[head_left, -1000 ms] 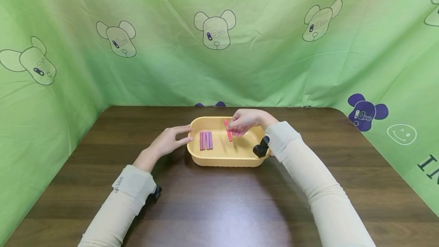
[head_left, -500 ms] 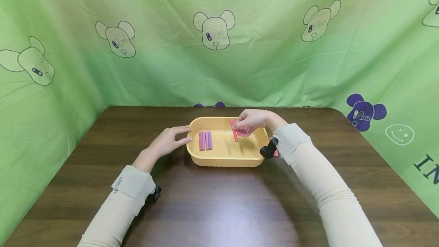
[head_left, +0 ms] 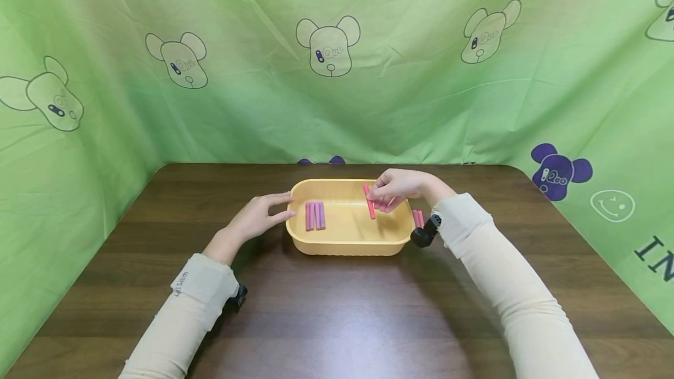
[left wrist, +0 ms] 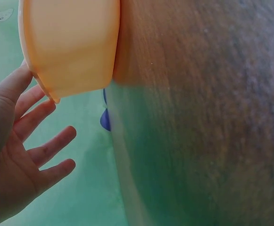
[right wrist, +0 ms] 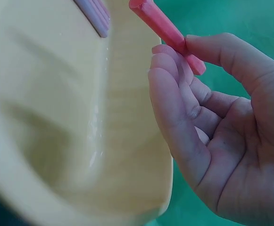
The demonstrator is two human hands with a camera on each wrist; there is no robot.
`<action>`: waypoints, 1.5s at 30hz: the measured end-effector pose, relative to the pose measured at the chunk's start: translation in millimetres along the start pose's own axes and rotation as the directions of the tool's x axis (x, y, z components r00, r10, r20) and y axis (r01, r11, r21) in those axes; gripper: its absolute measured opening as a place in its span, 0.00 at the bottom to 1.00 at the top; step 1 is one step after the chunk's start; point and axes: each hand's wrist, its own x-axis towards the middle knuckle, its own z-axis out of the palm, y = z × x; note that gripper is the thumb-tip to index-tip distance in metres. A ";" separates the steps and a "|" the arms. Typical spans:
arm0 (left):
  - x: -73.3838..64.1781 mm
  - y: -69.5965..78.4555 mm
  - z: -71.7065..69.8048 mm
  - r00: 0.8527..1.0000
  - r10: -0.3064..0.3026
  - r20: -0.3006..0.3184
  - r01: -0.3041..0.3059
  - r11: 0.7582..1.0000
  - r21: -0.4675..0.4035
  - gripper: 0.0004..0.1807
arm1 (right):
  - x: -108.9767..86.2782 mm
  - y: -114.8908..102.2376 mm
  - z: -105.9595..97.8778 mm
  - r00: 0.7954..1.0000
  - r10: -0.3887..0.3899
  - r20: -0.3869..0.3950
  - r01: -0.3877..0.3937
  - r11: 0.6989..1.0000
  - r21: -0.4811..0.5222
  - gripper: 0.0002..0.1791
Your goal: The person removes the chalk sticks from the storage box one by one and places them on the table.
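Observation:
A yellow oval plastic tub [head_left: 347, 244] stands on the table. My left hand [head_left: 253, 218] touches its left rim with thumb and fingers spread; in the left wrist view, the ring and little fingers [left wrist: 56, 174] stand away from the tub. My right hand [head_left: 392, 189] is over the tub's right part and pinches a short pink chalk-like stick [head_left: 370, 202] between thumb and fingertips. In the right wrist view that stick [right wrist: 162, 26] is held above the tub's rim. Several purple sticks [head_left: 315, 216] lie side by side inside the tub at its left.
More pink sticks [head_left: 418, 219] lie just outside the tub's right end, partly hidden by the right wrist's black camera [head_left: 425, 233]. The brown wooden table [head_left: 326, 320] meets a green printed cloth [head_left: 253, 121] behind and at both sides.
My right hand has moved to the right over the tub with the pink stick still pinched. The pink sticks beyond the right end show more now. The left hand stays on the rim.

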 end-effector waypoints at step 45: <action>-1.6 -0.7 1.2 1.000 0.006 -0.012 -0.006 1.000 0.009 0.24 | -60.2 65.2 -23.5 0.995 -0.020 -0.098 0.030 0.994 0.108 0.10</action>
